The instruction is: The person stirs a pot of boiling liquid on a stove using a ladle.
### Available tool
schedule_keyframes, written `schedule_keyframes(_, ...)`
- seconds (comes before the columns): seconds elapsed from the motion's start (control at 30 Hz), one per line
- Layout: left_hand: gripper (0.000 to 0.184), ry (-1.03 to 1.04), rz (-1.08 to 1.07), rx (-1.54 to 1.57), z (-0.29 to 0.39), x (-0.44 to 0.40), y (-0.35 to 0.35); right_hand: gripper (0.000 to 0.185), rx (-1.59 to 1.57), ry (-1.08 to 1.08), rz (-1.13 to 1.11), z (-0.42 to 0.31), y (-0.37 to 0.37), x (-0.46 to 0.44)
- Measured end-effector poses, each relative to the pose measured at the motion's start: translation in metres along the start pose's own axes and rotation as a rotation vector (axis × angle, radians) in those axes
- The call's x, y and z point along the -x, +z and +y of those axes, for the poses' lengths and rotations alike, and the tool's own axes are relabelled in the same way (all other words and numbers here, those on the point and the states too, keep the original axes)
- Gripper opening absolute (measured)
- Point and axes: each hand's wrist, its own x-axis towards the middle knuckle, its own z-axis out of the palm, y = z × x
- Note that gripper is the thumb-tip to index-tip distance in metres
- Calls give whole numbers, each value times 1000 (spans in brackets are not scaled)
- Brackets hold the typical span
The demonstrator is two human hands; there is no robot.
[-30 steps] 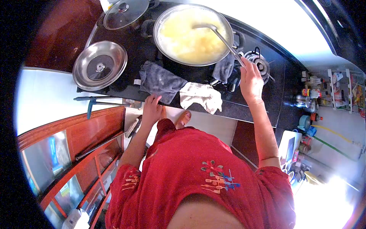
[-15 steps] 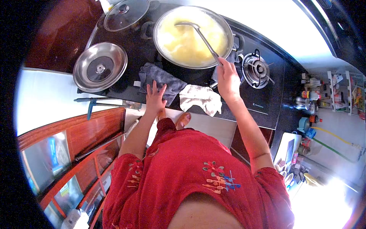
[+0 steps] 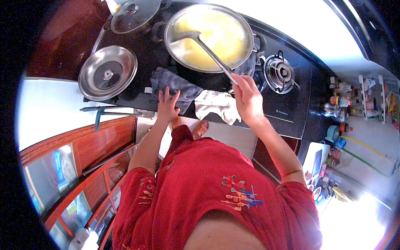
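Observation:
My right hand is wrapped round the handle of a metal spatula. The blade lies at the left side of a wide pan, in a pale yellow, steaming liquid. My left hand rests with spread fingers at the counter's front edge, touching a folded dark grey cloth. Between my hands a white patterned cloth hangs over the edge. Another dark cloth sits by the pan's right handle.
A glass lid lies at the back left, with an upturned metal lid in front of it. On the right is a bare gas burner. Several bottles stand along the right wall. Wooden glazed doors are low on the left.
The spatula blade has moved left and slightly towards me in the pan, and my right hand has shifted slightly left and down with it. My left hand stays on the grey cloth.

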Motion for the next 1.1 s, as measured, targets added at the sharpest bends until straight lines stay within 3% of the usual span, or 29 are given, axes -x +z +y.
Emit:
schedule_keyframes(0.37,85,29,14,26,-3,1,-4,31,348,-196,-66,45,-57,32)
schedule_keyframes(0.47,75,74,70,106,-17,0,10,28,374,-183,-68,51,-66,31)
schedule_keyframes(0.57,64,72,12,168,8,8,-23,26,286,-127,-33,57,-61,29)
schedule_keyframes(0.8,44,40,-97,507,45,38,-45,33,38,136,-23,66,-32,30)
schedule_keyframes(0.87,42,-10,-241,628,55,44,-71,39,19,197,-49,69,-26,34)
schedule_keyframes(0.97,38,-12,-314,672,47,57,-78,41,311,67,76,56,-32,40)
schedule_keyframes(1.0,37,-18,-332,675,40,65,-80,45,299,115,41,53,-41,48)
schedule_keyframes(1.03,36,-24,-350,677,37,71,-87,42,319,60,76,57,-48,62)
schedule_keyframes(1.07,34,-43,-403,619,30,80,-99,36,221,223,22,56,-56,84)
schedule_keyframes(1.1,32,-56,-534,518,22,87,-114,16,218,210,-91,68,-64,118)
